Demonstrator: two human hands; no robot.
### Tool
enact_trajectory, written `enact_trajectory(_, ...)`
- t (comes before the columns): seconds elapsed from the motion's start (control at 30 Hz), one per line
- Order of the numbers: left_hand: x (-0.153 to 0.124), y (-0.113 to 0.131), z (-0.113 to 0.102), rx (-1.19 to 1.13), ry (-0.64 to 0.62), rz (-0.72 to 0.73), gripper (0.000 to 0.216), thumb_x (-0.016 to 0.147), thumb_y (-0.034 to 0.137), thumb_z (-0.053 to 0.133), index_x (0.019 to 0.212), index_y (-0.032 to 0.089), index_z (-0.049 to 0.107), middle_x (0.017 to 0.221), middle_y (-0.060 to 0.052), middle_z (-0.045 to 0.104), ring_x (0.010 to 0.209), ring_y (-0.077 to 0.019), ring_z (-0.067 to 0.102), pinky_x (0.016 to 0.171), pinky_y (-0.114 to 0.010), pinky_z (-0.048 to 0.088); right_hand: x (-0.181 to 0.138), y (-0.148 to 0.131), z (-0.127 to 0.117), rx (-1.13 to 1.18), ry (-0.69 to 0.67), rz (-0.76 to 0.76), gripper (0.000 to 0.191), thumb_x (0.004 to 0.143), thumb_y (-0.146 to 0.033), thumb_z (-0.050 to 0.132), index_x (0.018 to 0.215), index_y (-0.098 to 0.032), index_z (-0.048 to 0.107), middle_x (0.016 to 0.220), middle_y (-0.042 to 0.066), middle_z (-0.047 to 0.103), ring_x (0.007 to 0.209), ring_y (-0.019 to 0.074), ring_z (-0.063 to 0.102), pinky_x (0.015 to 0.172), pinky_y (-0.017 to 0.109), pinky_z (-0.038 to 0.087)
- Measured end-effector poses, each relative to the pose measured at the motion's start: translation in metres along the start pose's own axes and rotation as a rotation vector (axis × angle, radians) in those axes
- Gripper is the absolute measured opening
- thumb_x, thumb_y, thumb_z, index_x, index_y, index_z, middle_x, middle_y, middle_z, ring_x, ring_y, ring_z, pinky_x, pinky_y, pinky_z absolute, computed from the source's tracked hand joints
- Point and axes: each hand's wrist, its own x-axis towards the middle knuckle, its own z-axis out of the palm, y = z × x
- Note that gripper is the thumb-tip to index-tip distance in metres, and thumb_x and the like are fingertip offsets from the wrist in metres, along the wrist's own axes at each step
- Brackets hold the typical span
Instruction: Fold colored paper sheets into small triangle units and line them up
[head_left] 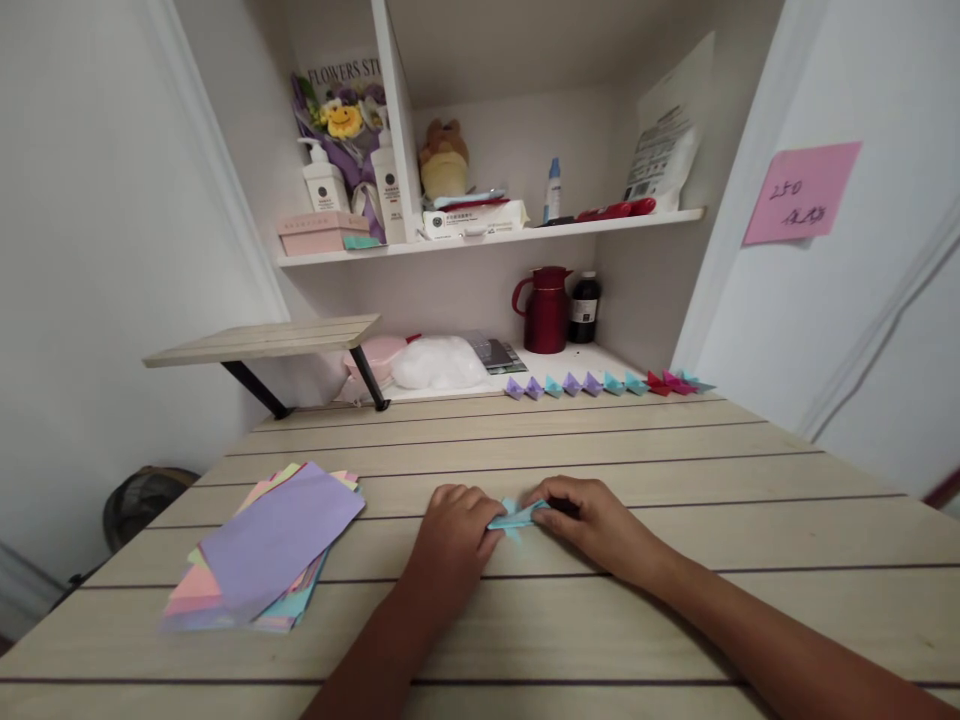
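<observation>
The one camera, worn on the head, looks forward and down along the table (600, 440) toward the shelves (525, 236) on the back wall, close above the left hand (450, 535) and right hand (592, 522).

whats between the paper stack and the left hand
Only bare tabletop lies between the stack of coloured paper and the left hand, which pinches the blue folded paper with the right hand; head view.

Sm. blue folded paper (516, 516), mid-table
</observation>
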Motion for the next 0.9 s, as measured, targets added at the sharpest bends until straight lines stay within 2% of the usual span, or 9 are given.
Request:
enact_trajectory(0.13, 0.004, 0.001, 0.002, 0.052, 0.026, 0.035, 0.012, 0.086, 0.018, 0.056, 0.094, 0.024, 0.063, 0.091, -0.002, 0.065, 0.090, -0.0193, 0.057, 0.092, -0.039, 0.035, 0.000, -0.002, 0.001, -0.002, 0.007, -0.020, 0.013, 0.084, -0.022, 0.056, 0.086, -0.021, 0.069, 0.085, 0.001, 0.072, 0.082, 0.0185, 0.063, 0.077, 0.030, 0.048)
enact_trajectory(0.23, 0.008, 0.000, 0.004, 0.173, 0.039, 0.063, 0.016, 0.085, 0.010, 0.051, 0.084, 0.021, 0.062, 0.083, -0.002, 0.063, 0.084, -0.0186, 0.056, 0.094, -0.040, 0.035, 0.000, -0.003, 0.002, 0.005, 0.008, -0.028, 0.013, 0.085, -0.023, 0.056, 0.085, -0.021, 0.069, 0.083, 0.001, 0.071, 0.080, 0.0180, 0.063, 0.076, 0.029, 0.047)
enact_trajectory(0.3, 0.009, -0.001, 0.006, 0.249, 0.061, 0.091, 0.020, 0.086, 0.006, 0.046, 0.081, 0.020, 0.060, 0.079, -0.001, 0.060, 0.079, -0.0174, 0.055, 0.095, -0.041, 0.035, 0.001, -0.002, 0.003, 0.014, 0.026, -0.035, 0.011, 0.084, -0.025, 0.059, 0.090, -0.021, 0.068, 0.086, 0.002, 0.070, 0.082, 0.0181, 0.063, 0.075, 0.029, 0.047)
enact_trajectory(0.37, 0.010, -0.001, 0.008, 0.292, 0.096, 0.140, 0.020, 0.087, 0.006, 0.045, 0.080, 0.020, 0.058, 0.077, 0.000, 0.058, 0.076, -0.0159, 0.054, 0.096, -0.040, 0.036, 0.002, -0.001, 0.005, -0.010, 0.062, -0.060, 0.022, 0.078, -0.025, 0.067, 0.099, -0.021, 0.065, 0.095, 0.003, 0.069, 0.088, 0.0190, 0.062, 0.078, 0.029, 0.047)
enact_trajectory(0.43, 0.009, -0.001, 0.007, 0.333, 0.157, 0.205, 0.020, 0.088, 0.008, 0.045, 0.078, 0.020, 0.057, 0.076, 0.000, 0.057, 0.073, -0.0148, 0.053, 0.097, -0.040, 0.036, 0.003, 0.000, 0.008, -0.109, 0.098, -0.113, 0.033, 0.072, -0.020, 0.071, 0.104, -0.022, 0.061, 0.102, 0.004, 0.067, 0.094, 0.0207, 0.060, 0.082, 0.032, 0.045)
enact_trajectory(0.57, 0.010, 0.002, 0.003, 0.429, 0.323, 0.331, 0.025, 0.092, 0.010, 0.041, 0.075, 0.019, 0.057, 0.072, 0.001, 0.055, 0.068, -0.0123, 0.050, 0.099, -0.039, 0.036, 0.004, 0.000, 0.011, -0.364, 0.112, -0.250, 0.037, 0.073, 0.001, 0.055, 0.100, -0.024, 0.060, 0.103, 0.004, 0.065, 0.098, 0.0211, 0.057, 0.084, 0.036, 0.038)
enact_trajectory(0.63, 0.010, 0.000, 0.001, 0.454, 0.361, 0.345, 0.026, 0.093, 0.010, 0.041, 0.075, 0.019, 0.058, 0.072, 0.001, 0.055, 0.068, -0.0117, 0.050, 0.100, -0.038, 0.035, 0.003, -0.001, 0.011, -0.423, 0.111, -0.300, 0.039, 0.071, 0.004, 0.051, 0.098, -0.023, 0.061, 0.102, 0.004, 0.066, 0.096, 0.0205, 0.056, 0.084, 0.036, 0.036)
enact_trajectory(0.73, 0.008, -0.005, 0.001, 0.443, 0.299, 0.330, 0.023, 0.092, 0.011, 0.044, 0.076, 0.019, 0.058, 0.076, 0.001, 0.057, 0.071, -0.0121, 0.051, 0.100, -0.039, 0.034, 0.001, -0.003, 0.009, -0.482, 0.068, -0.345, 0.033, 0.070, 0.003, 0.052, 0.089, -0.022, 0.062, 0.093, 0.003, 0.067, 0.091, 0.0203, 0.056, 0.084, 0.036, 0.035)
enact_trajectory(0.9, -0.001, -0.009, -0.001, 0.298, 0.039, 0.237, 0.016, 0.090, 0.015, 0.050, 0.081, 0.021, 0.061, 0.085, 0.000, 0.060, 0.080, -0.0144, 0.053, 0.092, -0.037, 0.037, -0.003, -0.001, 0.005, -0.467, -0.059, -0.332, 0.028, 0.074, -0.001, 0.053, 0.086, -0.023, 0.064, 0.088, 0.001, 0.068, 0.090, 0.0189, 0.057, 0.085, 0.035, 0.035)
